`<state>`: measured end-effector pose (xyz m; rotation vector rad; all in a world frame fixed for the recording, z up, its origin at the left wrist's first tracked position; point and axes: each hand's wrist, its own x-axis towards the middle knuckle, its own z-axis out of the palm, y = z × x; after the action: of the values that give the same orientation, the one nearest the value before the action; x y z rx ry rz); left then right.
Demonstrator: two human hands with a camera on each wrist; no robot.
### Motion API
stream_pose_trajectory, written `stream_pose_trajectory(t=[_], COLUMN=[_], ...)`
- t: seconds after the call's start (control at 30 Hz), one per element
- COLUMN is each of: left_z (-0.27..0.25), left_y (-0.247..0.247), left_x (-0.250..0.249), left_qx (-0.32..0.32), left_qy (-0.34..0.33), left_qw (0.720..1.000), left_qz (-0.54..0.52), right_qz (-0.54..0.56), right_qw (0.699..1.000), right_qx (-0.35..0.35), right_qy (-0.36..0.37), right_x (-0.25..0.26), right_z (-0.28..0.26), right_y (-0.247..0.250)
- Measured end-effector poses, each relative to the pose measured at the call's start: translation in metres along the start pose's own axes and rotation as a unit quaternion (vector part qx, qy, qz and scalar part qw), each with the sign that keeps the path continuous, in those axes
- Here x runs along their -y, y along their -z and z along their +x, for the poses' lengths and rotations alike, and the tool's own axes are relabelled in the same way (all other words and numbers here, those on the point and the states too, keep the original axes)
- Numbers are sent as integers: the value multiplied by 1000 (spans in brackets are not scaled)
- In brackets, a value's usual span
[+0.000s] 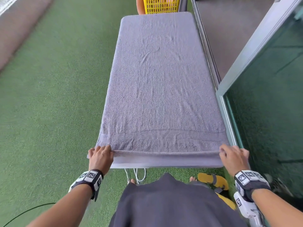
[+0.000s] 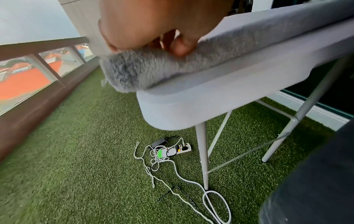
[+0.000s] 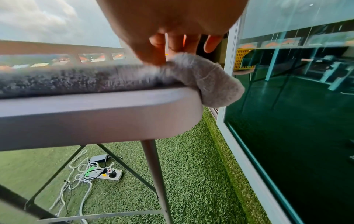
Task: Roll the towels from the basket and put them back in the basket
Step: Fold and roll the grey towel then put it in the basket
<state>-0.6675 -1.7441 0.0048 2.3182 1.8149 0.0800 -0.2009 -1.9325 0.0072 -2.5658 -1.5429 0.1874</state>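
Grey terry is pinched at the towel (image 1: 161, 82) near corners by the left hand (image 1: 100, 157) and right hand (image 1: 233, 157), low in the head view. Only a first turn is judged begun; the rest lies flat on the table (image 2: 191, 109). The basket (image 1: 161, 4), top centre, is cropped, its contents unseen.

Towel (image 1: 160, 82) is matt grey terry cloth, fuzzy at its edge; table (image 2: 191, 106) is smooth matt plastic on painted metal legs (image 2: 203, 151); basket (image 1: 161, 4) is yellow perforated plastic; turf (image 1: 57, 95) rough; glass (image 3: 296, 121) glossy
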Motion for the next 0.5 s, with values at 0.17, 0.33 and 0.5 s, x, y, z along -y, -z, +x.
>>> stream_pose_trajectory(t=[0.17,0.33,0.5], left_z=[-6,-24,-12], left_y=[-10,-28,-21], left_x=[-1,7,9], left_qx=[-63,-41,-61], left_qy=[-39,-94,-119], left_qw=[996,992,990], left_qz=[-41,-79,-51], right_qz=[51,79,92], right_qw=[998,994,995], right_qx=[22,69,36], right_qy=[0,28,14], right_x=[6,7,5], right_z=[-3,-13,-2], right_y=[1,-12,-12])
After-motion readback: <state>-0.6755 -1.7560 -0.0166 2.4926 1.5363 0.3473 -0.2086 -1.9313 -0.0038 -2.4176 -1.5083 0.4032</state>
